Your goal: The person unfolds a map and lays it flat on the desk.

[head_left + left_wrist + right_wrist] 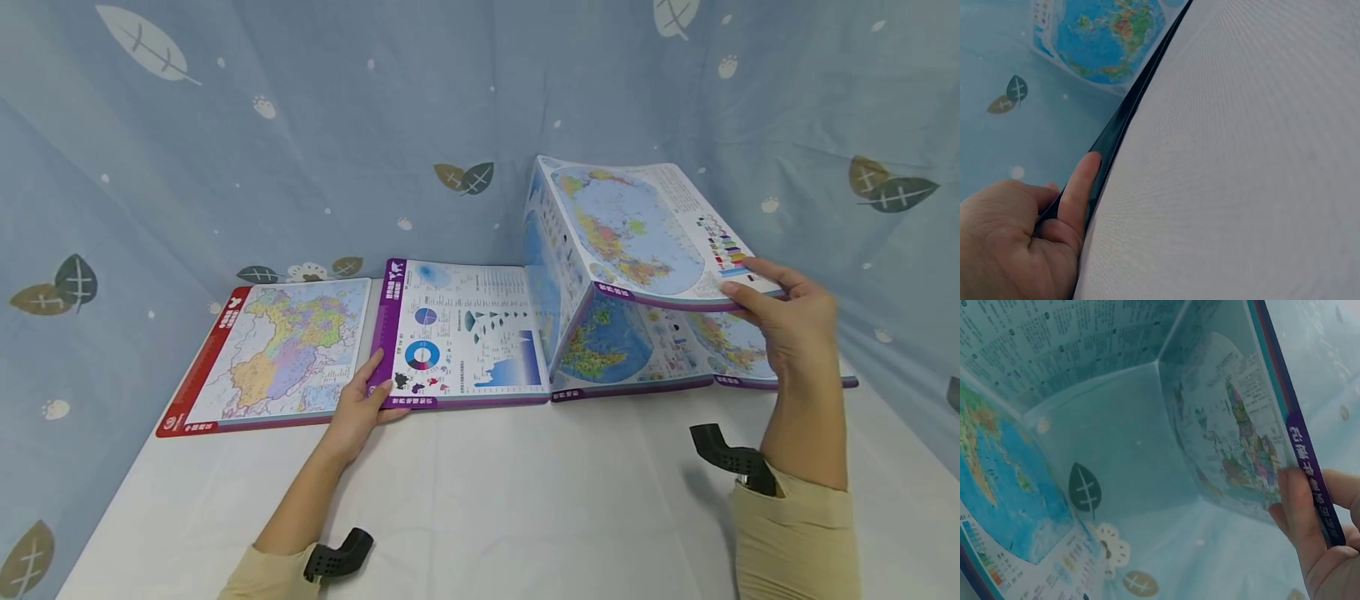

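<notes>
A purple-edged folding world map stands partly unfolded on the table. Its left panel (468,292), printed with charts, lies flat, and my left hand (354,412) pinches that panel's left front corner, thumb on top and fingers beneath. In the left wrist view the fingers (1079,194) lie along the dark underside of the edge. My right hand (802,321) holds the right edge of a raised panel (630,225) between thumb and fingers. An upright panel (555,267) joins it to the rest, and more map panels (607,346) lie below it. In the right wrist view the panels form an open fold.
A red-edged map of China (300,350) lies flat at the left, close beside the purple map. White cloth covers the table (525,500), and a blue leaf-patterned curtain (322,125) hangs behind. Black wrist mounts (341,557) sit at both sleeves.
</notes>
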Demonstrator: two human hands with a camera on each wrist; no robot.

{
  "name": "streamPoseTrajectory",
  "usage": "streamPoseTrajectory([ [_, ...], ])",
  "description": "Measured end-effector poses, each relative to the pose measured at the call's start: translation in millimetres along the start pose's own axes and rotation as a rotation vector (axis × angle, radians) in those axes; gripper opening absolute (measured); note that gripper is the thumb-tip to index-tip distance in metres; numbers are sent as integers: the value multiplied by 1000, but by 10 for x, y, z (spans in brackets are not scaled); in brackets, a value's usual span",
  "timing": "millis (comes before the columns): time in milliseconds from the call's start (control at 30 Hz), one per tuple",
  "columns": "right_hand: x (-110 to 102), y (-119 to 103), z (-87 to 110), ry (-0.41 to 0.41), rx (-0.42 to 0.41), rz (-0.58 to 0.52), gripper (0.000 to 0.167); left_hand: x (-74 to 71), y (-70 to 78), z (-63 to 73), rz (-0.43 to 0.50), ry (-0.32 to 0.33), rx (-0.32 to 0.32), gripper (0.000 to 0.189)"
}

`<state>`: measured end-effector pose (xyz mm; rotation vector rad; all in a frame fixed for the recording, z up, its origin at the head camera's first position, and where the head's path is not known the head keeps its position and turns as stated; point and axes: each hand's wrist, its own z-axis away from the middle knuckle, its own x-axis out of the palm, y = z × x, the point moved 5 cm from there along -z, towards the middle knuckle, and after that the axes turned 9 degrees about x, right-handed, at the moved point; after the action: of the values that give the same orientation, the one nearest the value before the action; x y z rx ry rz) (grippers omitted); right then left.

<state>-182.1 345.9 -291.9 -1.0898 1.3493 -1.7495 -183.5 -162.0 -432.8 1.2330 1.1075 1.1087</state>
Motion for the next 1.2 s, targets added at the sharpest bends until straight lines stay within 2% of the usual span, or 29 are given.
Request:
streamPoseTrajectory([
  [267,-122,1,-35,54,30,-132,49,-3,2,-10,-13,0,-11,60],
  [500,-258,26,-60,102,54,-142,50,-8,2,-9,-17,-3,-17,59],
  [700,-415,41,-83,176,96,-134,54,-9,-20,-18,-12,-7,-14,60],
  [1200,-691,59,-134,277,106,-198,56,-21,-27,-21,-29,12,-30,60],
])
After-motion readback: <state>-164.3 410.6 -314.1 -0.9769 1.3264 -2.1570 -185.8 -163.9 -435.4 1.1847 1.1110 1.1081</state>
